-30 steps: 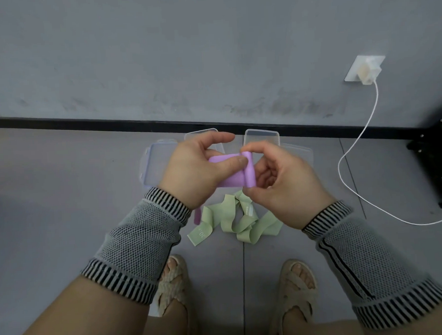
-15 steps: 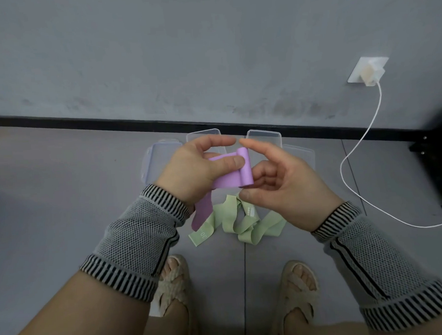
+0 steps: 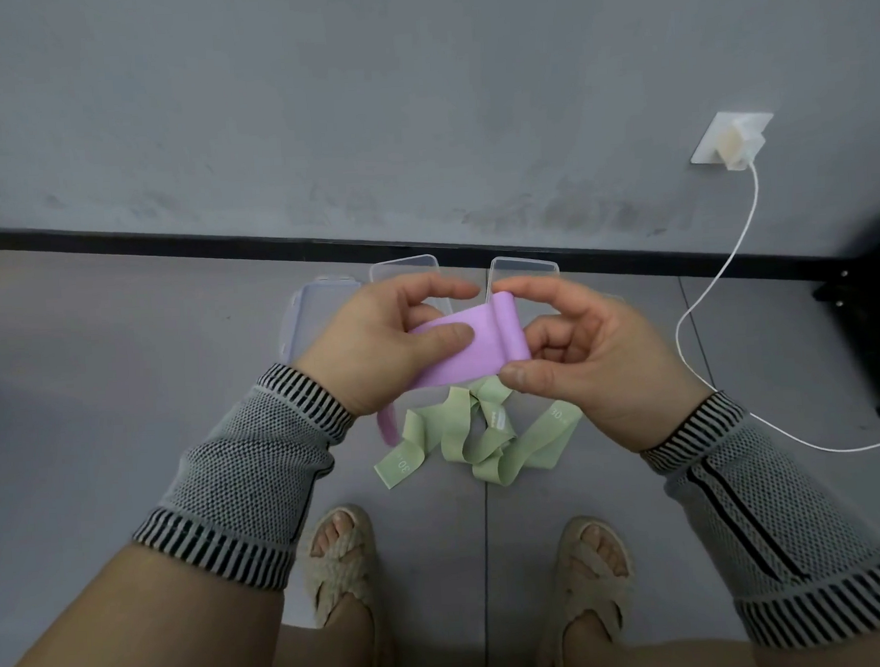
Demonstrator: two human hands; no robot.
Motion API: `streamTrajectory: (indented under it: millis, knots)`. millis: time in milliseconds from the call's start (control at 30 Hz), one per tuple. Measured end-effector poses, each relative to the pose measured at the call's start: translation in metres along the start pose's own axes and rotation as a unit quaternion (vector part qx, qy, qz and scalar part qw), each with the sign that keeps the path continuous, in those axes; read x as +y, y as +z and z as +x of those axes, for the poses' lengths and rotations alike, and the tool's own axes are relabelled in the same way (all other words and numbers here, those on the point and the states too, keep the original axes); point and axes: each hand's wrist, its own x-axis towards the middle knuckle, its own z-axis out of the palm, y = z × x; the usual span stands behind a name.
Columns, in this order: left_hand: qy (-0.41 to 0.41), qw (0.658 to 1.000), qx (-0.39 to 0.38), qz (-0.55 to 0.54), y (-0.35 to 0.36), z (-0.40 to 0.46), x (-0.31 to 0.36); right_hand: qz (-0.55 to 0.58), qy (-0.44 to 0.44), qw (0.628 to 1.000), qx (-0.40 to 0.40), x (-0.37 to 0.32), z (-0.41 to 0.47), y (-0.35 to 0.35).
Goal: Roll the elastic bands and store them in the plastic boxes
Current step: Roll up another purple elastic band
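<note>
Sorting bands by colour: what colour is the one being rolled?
Purple band, seen in the head view.

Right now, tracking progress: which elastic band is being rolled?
The purple band, held between the left hand and right hand; the green band lies loose on the floor.

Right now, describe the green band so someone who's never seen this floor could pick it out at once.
Start at the black skirting under the grey wall, then come down past the clear boxes to the two hands holding the purple band. The green band lies on the floor just below them, ahead of the sandals. It is the only one lying loose and tangled, pale green with white print.
</note>
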Motion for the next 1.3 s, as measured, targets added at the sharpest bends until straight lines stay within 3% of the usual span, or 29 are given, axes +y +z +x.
streamTrajectory:
  millis: [367, 567, 667, 1100, 1300]
  knots:
    - [0.042, 0.996, 0.068, 0.037, 0.008, 0.008, -0.005, -0.208, -0.013, 0.977, 0.051, 0.009, 0.006, 0.004]
    - [0.006, 0.996, 0.089, -0.02, 0.018, 0.011, -0.002, -0.294, -0.027, 0.954, 0.059, 0.009, 0.006, 0.01]
    - [-0.005, 0.995, 0.104, 0.0, 0.021, 0.012, -0.001, -0.313, -0.035, 0.947, 0.061, 0.009, 0.005, 0.011]
    - [-0.038, 0.984, 0.046, -0.168, 0.007, 0.01, -0.002, -0.073, -0.017, 0.997, 0.013, 0.001, 0.003, 0.009]
    - [-0.009, 0.993, 0.035, -0.115, 0.009, 0.01, -0.003, -0.05, 0.001, 0.998, 0.028, 0.0, 0.003, 0.009]
